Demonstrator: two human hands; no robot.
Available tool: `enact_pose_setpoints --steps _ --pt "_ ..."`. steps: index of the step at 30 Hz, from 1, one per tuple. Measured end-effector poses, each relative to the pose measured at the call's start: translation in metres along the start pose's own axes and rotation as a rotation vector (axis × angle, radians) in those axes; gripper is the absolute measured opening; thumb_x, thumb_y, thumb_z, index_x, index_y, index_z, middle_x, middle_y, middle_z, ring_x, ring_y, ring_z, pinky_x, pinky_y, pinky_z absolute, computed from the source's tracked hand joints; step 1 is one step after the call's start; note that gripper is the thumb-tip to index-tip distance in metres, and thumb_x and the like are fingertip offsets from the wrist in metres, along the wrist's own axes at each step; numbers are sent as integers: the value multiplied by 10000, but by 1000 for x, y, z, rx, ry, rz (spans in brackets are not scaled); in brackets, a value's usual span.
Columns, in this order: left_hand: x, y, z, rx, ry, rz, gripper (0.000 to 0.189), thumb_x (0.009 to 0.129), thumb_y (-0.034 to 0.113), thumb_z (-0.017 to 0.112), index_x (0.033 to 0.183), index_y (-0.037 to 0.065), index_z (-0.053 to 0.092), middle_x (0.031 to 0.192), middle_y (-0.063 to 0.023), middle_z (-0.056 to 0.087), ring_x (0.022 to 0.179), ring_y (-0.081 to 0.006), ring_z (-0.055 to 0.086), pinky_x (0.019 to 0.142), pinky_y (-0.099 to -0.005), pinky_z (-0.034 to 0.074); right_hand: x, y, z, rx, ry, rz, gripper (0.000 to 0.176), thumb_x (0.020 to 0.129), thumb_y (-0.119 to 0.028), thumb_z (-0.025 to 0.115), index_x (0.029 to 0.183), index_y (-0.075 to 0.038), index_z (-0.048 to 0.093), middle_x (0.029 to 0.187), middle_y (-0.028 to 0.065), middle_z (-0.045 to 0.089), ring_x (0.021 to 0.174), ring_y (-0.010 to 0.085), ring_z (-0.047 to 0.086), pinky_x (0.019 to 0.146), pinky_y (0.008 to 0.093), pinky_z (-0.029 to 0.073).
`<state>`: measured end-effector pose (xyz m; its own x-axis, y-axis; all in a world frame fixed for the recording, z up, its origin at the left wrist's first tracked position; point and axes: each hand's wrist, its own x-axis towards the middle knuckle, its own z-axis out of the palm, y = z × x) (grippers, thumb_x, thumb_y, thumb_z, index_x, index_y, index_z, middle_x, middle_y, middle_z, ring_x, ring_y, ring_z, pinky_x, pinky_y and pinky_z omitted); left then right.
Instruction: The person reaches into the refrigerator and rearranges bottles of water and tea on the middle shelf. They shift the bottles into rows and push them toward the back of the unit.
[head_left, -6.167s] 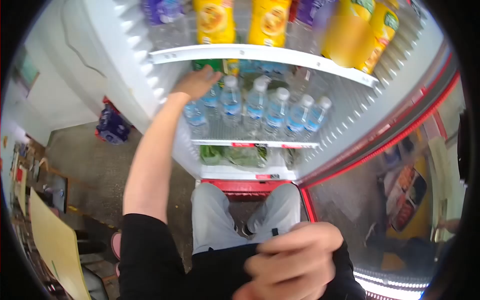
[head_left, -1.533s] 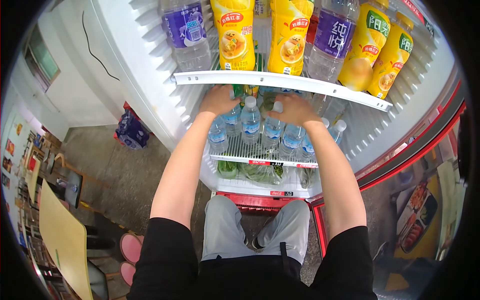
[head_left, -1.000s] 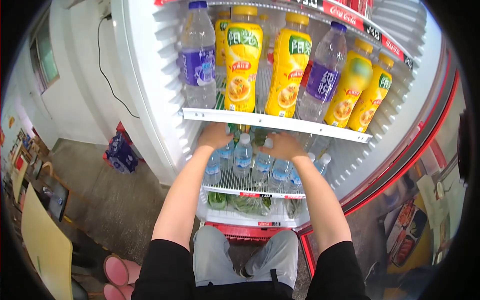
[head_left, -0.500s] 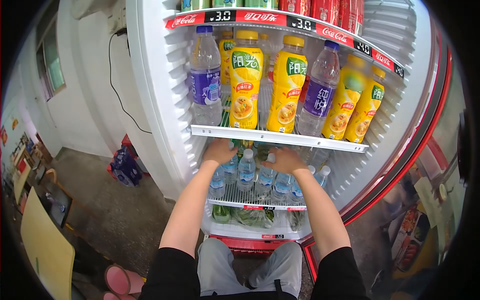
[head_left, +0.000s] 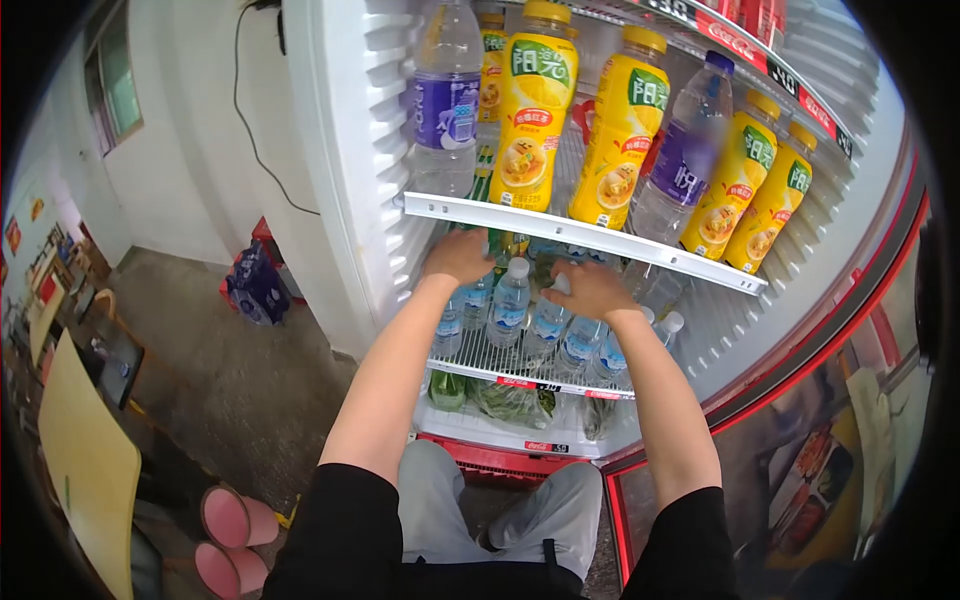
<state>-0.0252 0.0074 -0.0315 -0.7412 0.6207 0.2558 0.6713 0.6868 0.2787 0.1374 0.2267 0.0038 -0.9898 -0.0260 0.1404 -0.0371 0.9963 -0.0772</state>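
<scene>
Both arms reach into the drinks fridge, onto the shelf below the yellow bottles. My left hand (head_left: 460, 257) is closed at the top of a small clear water bottle (head_left: 477, 297), near the left wall; its fingertips are partly hidden. A blue-labelled water bottle (head_left: 508, 305) stands upright between my hands. My right hand (head_left: 597, 291) has its thumb and fingers around the neck of another water bottle (head_left: 547, 326). More water bottles (head_left: 579, 343) stand close together in a front row, beneath my right wrist.
Above my hands runs a white shelf edge (head_left: 585, 236) with yellow tea bottles (head_left: 535, 120) and purple-labelled bottles (head_left: 447, 110). Bagged greens (head_left: 510, 403) lie on the bottom level. The red-edged fridge door (head_left: 735, 420) stands open at right. Pink stools (head_left: 240, 517) are at lower left.
The view has turned and shifted, so the fridge appears more tilted and its top shelf is partly cut off. Both hands stay at the small water bottles.
</scene>
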Motion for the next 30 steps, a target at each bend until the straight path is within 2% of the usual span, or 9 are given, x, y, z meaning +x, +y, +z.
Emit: enact_pose_setpoints --steps 3,6,9,12,18,19,24,27,30 --pt "1 1 -2 -22 -33 -45 630 863 372 672 1381 37 542 1303 -196 654 1258 -361 586 1044 -476 499 2 -10 -18 69 -133 91 649 889 -663 588 1160 -84 699 1105 254 715 1098 410 671 978 500 512" --pt "2 3 -3 -34 -47 -60 645 860 370 675 1390 34 526 1303 -206 651 1252 -369 593 1043 -478 500 10 0 -4 155 -6 83 705 898 -700 556 1168 -71 727 1179 264 696 1163 406 646 1017 488 495" --pt "5 0 -1 -60 -60 -63 668 837 393 700 1369 13 564 1333 -219 640 1258 -390 592 1071 -460 482 12 1 -3 204 -34 34 746 898 -676 577 1321 -66 650 1233 255 681 1217 392 624 1041 481 484" --pt "7 -3 5 -82 -44 -82 622 832 397 697 1330 36 604 1308 -210 657 1244 -390 599 1070 -466 482 8 -6 -6 83 -14 -2 662 925 -519 619 1470 -156 522 1353 201 634 1233 390 614 1050 485 477" --pt "4 7 -7 -48 -209 -65 569 800 439 669 1191 26 691 1309 -226 643 1192 -417 629 1053 -480 501 9 -6 5 62 95 -351 653 931 -210 606 1534 -362 407 1304 118 614 1127 368 647 972 503 507" --pt "3 8 -9 -48 -216 -39 552 793 446 672 1157 32 703 1305 -212 647 1189 -412 629 1046 -476 502 9 -6 9 41 137 -358 626 943 -207 602 1525 -349 423 1177 123 639 1080 355 658 923 496 522" --pt "-4 10 -21 -81 -244 64 453 776 456 687 1007 70 737 1182 -158 705 1167 -384 618 994 -459 514 9 -5 6 139 77 -294 534 960 -262 625 1469 -333 477 1137 123 667 1045 352 679 879 485 541" --pt "-6 15 -22 -128 -316 70 347 802 433 709 895 99 705 979 -144 735 1135 -387 595 966 -450 489 9 1 10 182 112 -285 492 959 -320 645 1432 -310 512 1112 124 681 1024 351 690 866 476 549" --pt "-4 16 -18 -122 -348 149 341 803 423 709 887 92 704 967 -146 733 1126 -382 590 952 -451 489 9 1 7 203 87 -195 505 931 -391 677 1400 -263 542 1094 128 701 1028 355 695 872 477 551"
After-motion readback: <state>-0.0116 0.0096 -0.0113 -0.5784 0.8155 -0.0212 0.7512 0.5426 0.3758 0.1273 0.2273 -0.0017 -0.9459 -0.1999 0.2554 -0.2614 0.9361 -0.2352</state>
